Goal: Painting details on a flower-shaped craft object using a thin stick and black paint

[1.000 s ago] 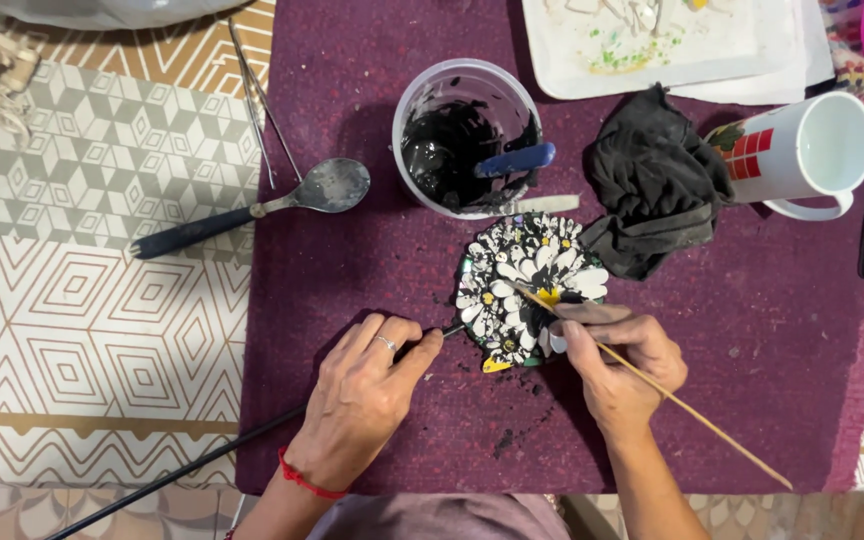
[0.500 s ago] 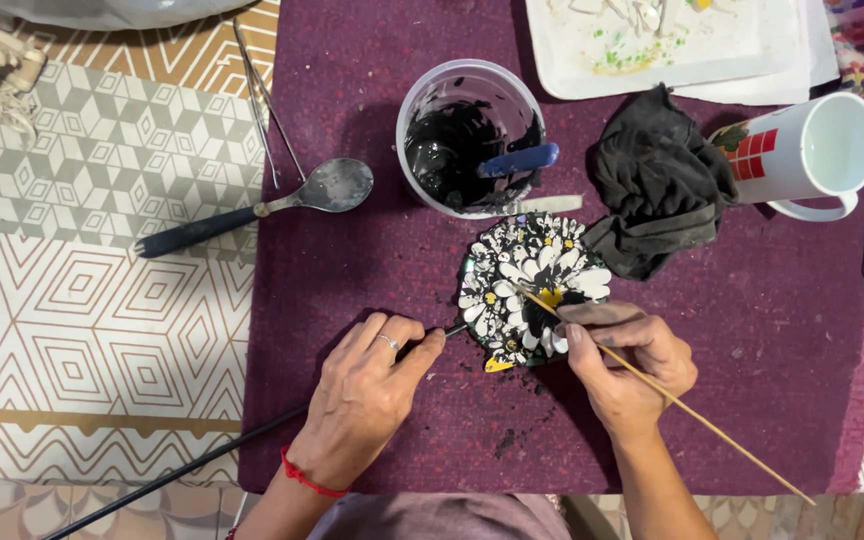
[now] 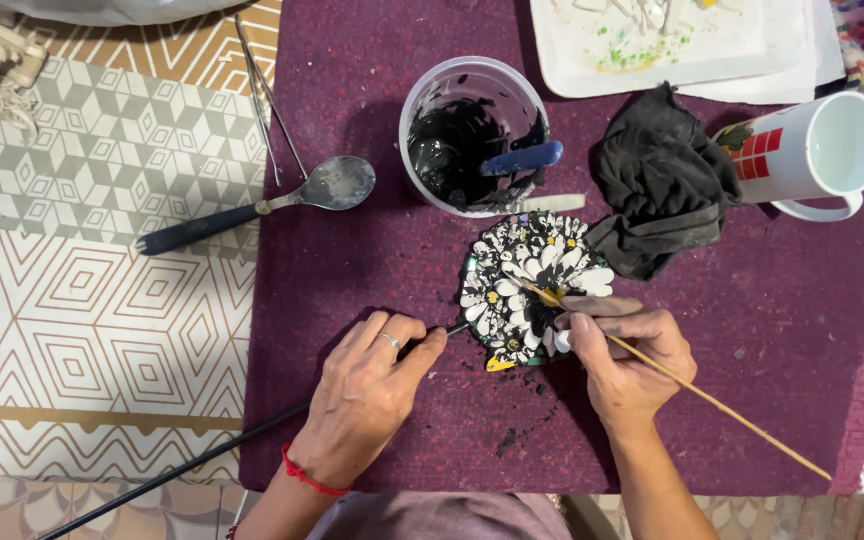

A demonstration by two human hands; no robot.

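A round mosaic disc (image 3: 530, 285) with white flower petals set in black grout lies on a purple felt mat (image 3: 352, 300). My right hand (image 3: 624, 360) grips a thin wooden stick (image 3: 712, 403), its tip touching the disc's middle. To the left of the disc, my left hand (image 3: 367, 390) pinches a long thin black rod (image 3: 182, 467) whose tip touches the disc's left edge. A red string circles my left wrist.
A clear plastic cup (image 3: 472, 135) of black grout with a blue-handled tool stands behind the disc. A black rag (image 3: 662, 185), a white mug (image 3: 812, 150), a white tray (image 3: 672, 40), a spoon (image 3: 262, 205) and tweezers (image 3: 267, 95) lie around. Black crumbs dot the mat.
My right hand and the stick have shifted slightly across the disc. My left hand stays put on the rod.
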